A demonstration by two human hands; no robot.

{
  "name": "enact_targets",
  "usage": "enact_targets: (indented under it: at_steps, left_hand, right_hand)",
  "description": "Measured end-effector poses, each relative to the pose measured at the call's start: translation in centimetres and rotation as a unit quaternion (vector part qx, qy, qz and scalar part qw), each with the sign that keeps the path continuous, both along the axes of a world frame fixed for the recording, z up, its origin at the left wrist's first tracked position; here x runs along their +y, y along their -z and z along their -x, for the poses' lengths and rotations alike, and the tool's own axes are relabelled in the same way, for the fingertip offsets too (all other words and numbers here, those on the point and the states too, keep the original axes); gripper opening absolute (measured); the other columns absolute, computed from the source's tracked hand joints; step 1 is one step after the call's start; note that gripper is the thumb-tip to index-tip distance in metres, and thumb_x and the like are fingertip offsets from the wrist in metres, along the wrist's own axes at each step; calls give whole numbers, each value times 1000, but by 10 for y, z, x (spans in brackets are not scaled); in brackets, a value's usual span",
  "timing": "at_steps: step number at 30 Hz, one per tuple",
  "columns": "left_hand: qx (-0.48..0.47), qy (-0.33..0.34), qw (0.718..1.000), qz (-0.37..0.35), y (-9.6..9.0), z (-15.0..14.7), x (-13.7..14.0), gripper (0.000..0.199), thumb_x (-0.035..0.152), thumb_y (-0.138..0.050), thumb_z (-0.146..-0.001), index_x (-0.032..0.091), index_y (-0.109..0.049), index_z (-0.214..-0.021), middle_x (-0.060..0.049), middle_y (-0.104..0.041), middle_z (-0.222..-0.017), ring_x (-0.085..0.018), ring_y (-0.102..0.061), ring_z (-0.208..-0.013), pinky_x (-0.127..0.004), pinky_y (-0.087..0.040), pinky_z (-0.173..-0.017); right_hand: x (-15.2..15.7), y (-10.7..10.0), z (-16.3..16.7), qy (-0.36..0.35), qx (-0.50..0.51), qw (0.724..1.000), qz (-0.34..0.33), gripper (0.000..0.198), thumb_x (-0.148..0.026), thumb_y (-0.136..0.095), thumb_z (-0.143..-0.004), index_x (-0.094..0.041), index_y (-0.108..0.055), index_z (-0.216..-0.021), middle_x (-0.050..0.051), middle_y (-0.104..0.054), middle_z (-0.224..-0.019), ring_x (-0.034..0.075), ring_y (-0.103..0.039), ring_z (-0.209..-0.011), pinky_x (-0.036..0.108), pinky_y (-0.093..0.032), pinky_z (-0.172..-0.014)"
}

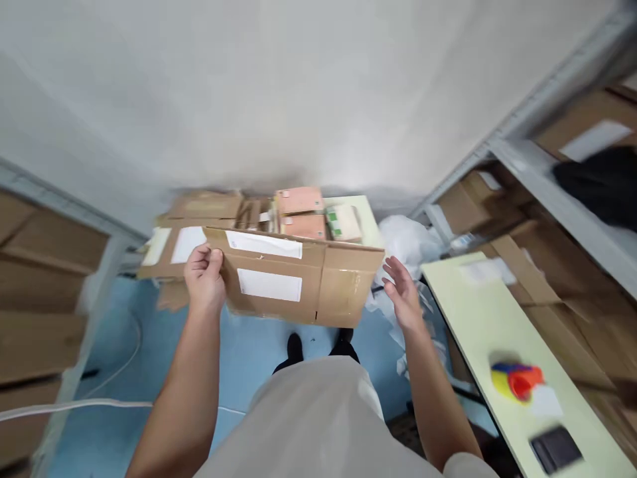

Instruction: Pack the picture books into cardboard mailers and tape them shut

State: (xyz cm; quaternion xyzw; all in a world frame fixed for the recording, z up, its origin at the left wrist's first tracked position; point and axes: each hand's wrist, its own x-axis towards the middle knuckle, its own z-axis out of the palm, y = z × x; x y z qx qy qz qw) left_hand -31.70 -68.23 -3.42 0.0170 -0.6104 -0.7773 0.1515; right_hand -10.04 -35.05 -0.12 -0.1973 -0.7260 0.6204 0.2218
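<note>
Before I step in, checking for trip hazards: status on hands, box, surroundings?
Left hand gripping cardboard box at left end. Right hand open, apart from box. White cable at lower left.

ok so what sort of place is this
Probably a storeroom or packing room: shelves with cardboard boxes stand on both sides, a narrow table is at the right, and the left hand holds a labelled box.
</note>
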Motion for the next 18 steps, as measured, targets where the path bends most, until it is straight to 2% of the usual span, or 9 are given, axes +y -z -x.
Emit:
enact_targets:
  at_steps: [2,5,7,9,13,15,18]
  left_hand:
    - [-5,84,996,21,-2,-7,65,42,51,-77,-61,18,-58,-79,3,-61,-73,-9,-52,-62,-22,-44,-62]
    - [2,209,976,65,-6,-30,167,43,54,-75,-61,19,-57,-78,2,-60,-72,-10,-52,-61,-23,-44,-62]
    - [17,280,956,88,-10,-51,236,42,54,-74,-62,19,-57,-78,2,-58,-70,-11,-52,-61,-24,-44,-62]
    - [21,357,928,104,-14,-75,303,41,53,-74,-61,20,-57,-78,2,-58,-69,-12,-54,-62,-25,-44,-63]
    - [-17,514,849,120,-17,-138,422,45,53,-74,-61,20,-57,-86,-2,-62,-80,-18,-60,-80,-30,-47,-75]
    - [-37,536,832,139,-15,-171,467,48,56,-71,-64,20,-54,-91,-3,-62,-87,-20,-59,-91,-32,-46,-80]
    - [-55,517,830,202,-10,-211,517,50,54,-74,-63,21,-47,-91,-4,-58,-93,-21,-57,-98,-33,-44,-84]
  right_hand:
    - [21,-7,-29,22,28,999,11,69,-61,-66,-74,-26,-48,-131,11,-53,-137,27,-53,-122,42,-46,-97]
    - [60,-4,-78,151,52,987,10,44,-54,-63,-80,-24,-57,-111,7,-67,-108,21,-62,-98,36,-50,-87]
    - [93,2,-120,229,50,972,19,31,-49,-65,-79,-22,-58,-94,3,-68,-89,18,-62,-82,33,-51,-77]
    - [128,10,-168,276,42,960,31,27,-45,-68,-76,-22,-58,-88,1,-66,-81,16,-60,-75,31,-50,-72]
    - [181,22,-255,345,6,938,24,31,-42,-70,-74,-22,-58,-95,1,-66,-80,16,-60,-73,30,-49,-68]
    - [198,27,-284,371,-14,928,11,31,-45,-68,-75,-22,-58,-93,2,-66,-80,18,-61,-73,31,-49,-67]
    - [214,34,-311,399,-29,916,4,32,-50,-65,-77,-22,-55,-89,3,-66,-78,18,-61,-71,31,-49,-64]
